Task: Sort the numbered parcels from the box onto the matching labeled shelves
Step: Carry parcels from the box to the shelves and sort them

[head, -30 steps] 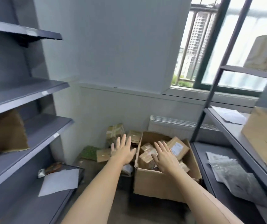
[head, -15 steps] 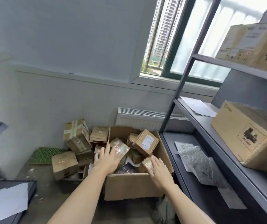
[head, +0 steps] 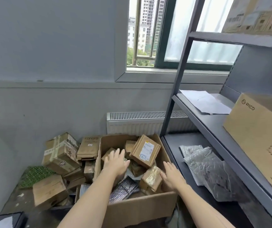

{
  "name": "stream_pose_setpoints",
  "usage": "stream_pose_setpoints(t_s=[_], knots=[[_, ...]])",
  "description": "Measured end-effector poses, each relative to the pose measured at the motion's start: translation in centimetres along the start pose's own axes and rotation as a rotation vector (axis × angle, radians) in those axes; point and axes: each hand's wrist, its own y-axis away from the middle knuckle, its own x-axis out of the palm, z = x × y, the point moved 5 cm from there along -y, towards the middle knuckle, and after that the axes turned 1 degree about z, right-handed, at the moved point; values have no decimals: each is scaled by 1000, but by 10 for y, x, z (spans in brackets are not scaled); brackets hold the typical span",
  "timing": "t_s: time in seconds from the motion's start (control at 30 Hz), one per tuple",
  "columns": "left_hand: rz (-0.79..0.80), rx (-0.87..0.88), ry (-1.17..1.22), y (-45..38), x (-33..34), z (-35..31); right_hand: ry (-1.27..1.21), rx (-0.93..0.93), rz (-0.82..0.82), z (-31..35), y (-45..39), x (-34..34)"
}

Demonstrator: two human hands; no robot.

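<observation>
Both hands had dropped into the cardboard box [head: 137, 209]: left hand [head: 115, 162] and right hand [head: 171, 176] spread, empty; the tilted labeled parcel [head: 146, 151] could topple if nudged.

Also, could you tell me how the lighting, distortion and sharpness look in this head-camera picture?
Head view: daylight from the window blows out its frosted pane; the wide lens bends the shelf upright and stretches the PICO box at the right edge; the handwritten number on the labelled parcel is too soft to read surely; both hands, left hand and right hand, look reasonably sharp over the cardboard box.
</observation>
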Motion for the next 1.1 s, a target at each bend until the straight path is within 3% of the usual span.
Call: stream_pose_setpoints(t_s=[0.13, 0.47, 0.73, 1.1], knots=[[38, -6, 16, -36, 6, -11, -9, 10, 52, -21, -42, -3], [166, -105, 164, -124, 29, 32, -18, 20, 186, -14, -129, 19], [208, -81, 263, -214, 68, 53, -236, 177, 286, -44, -197, 48], [245, -142, 518, -302, 169, 49, -600, 437, 418, -86, -288, 130]])
